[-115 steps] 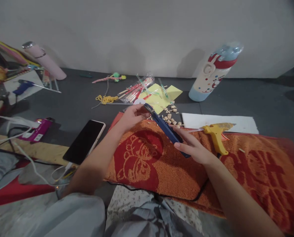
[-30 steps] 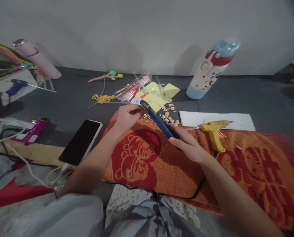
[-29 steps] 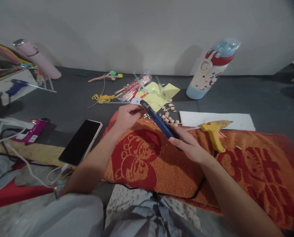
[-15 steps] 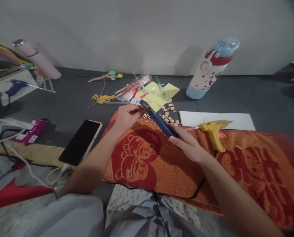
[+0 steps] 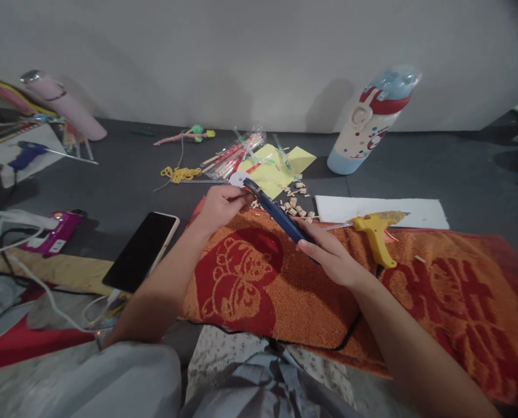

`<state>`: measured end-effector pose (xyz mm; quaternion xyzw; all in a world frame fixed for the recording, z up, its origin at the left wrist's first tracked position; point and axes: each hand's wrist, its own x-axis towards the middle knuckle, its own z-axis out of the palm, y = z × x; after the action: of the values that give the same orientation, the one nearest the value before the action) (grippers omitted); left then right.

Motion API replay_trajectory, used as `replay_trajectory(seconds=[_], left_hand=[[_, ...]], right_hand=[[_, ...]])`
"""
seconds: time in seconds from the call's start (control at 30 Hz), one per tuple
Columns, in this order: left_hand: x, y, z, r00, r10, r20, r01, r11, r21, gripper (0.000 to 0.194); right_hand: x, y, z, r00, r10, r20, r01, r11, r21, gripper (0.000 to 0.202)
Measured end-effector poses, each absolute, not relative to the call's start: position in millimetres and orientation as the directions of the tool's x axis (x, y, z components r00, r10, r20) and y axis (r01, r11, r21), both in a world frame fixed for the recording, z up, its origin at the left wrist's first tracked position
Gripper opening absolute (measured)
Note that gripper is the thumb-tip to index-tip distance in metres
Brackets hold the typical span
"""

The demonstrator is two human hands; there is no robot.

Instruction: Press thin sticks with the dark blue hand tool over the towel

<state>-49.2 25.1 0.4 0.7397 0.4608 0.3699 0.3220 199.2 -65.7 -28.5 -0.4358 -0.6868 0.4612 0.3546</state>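
Observation:
My right hand (image 5: 328, 249) is wrapped round the lower end of a long dark blue hand tool (image 5: 277, 216), which looks like a pair of cutters. Its dark head points up and left, close to the fingertips of my left hand (image 5: 226, 204). Those fingers are pinched together. A bit of red shows between them and the tool's head, too small to name. Just beyond lies a white disc (image 5: 237, 179), partly behind the tool. Small cut wooden pieces (image 5: 294, 203) are heaped behind the tool. Beneath both hands spreads an orange and red towel (image 5: 315, 302).
A yellow glue gun (image 5: 374, 232) rests by a white board (image 5: 420, 212). Behind are yellow paper (image 5: 300, 161), bagged sticks (image 5: 235, 154), yellow string (image 5: 179, 174) and an upright bottle (image 5: 350, 151). To the left lie a phone (image 5: 140, 249), a purple power strip (image 5: 63, 232) and a blue glue gun (image 5: 27, 154).
Hardly anything differs. My left hand and the tool's head have shifted very slightly left, and the whole view has drifted a little too. Both grips stay the same.

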Motion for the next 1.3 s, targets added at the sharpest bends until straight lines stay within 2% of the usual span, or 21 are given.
replay_trajectory(seconds=[0.23,0.53,0.73,0.83,0.9,1.0,1.07,1.1,1.17,1.23,1.3], left_hand=[[-52.1,27.7,2.8,0.361,0.916,0.173,0.308,-0.292,0.905,0.032],[-52.5,28.4,2.0,0.398,0.907,0.133,0.232,-0.240,0.943,0.042],[-51.7,29.3,-1.8,0.375,0.919,0.119,0.249,-0.223,0.943,0.043],[-47.7,28.9,-4.0,0.327,0.938,0.116,0.345,-0.233,0.909,0.043],[-43.0,25.7,-3.7,0.220,0.954,0.202,0.442,-0.283,0.851,0.039],[-34.2,14.8,-0.1,0.012,0.884,0.468,0.560,-0.394,0.729,0.028],[-27.8,4.7,2.5,0.011,0.820,0.572,0.617,-0.456,0.641,0.029],[-24.3,-0.4,3.0,0.064,0.824,0.563,0.625,-0.473,0.622,0.034],[-16.4,-9.3,1.6,0.210,0.883,0.420,0.600,-0.456,0.657,0.040],[-7.6,-15.5,-3.0,0.328,0.920,0.216,0.524,-0.367,0.769,0.037],[0.8,-18.8,-9.0,0.419,0.902,0.106,0.324,-0.258,0.910,0.039]], right_hand=[[200.5,-66.4,-30.6,-0.367,0.929,0.053,0.257,0.156,-0.954,0.055],[199.8,-65.5,-29.7,-0.367,0.927,0.076,0.243,0.174,-0.954,0.055],[197.9,-65.4,-27.4,-0.351,0.932,0.088,0.248,0.183,-0.951,0.053],[195.8,-66.3,-28.6,-0.303,0.950,0.073,0.237,0.149,-0.960,0.052],[195.0,-66.3,-32.0,-0.255,0.966,0.045,0.236,0.107,-0.966,0.054],[194.3,-65.1,-38.5,-0.182,0.983,-0.003,0.221,0.038,-0.975,0.055],[192.5,-64.4,-40.9,-0.147,0.989,-0.015,0.183,0.012,-0.983,0.058],[190.9,-64.4,-40.9,-0.140,0.990,-0.019,0.159,0.003,-0.987,0.059],[185.8,-65.2,-39.1,-0.146,0.989,-0.021,0.123,-0.002,-0.992,0.063],[178.8,-66.9,-36.2,-0.172,0.985,0.019,0.088,0.035,-0.996,0.065],[171.4,-68.9,-34.1,-0.200,0.978,0.058,0.060,0.071,-0.996,0.065]])
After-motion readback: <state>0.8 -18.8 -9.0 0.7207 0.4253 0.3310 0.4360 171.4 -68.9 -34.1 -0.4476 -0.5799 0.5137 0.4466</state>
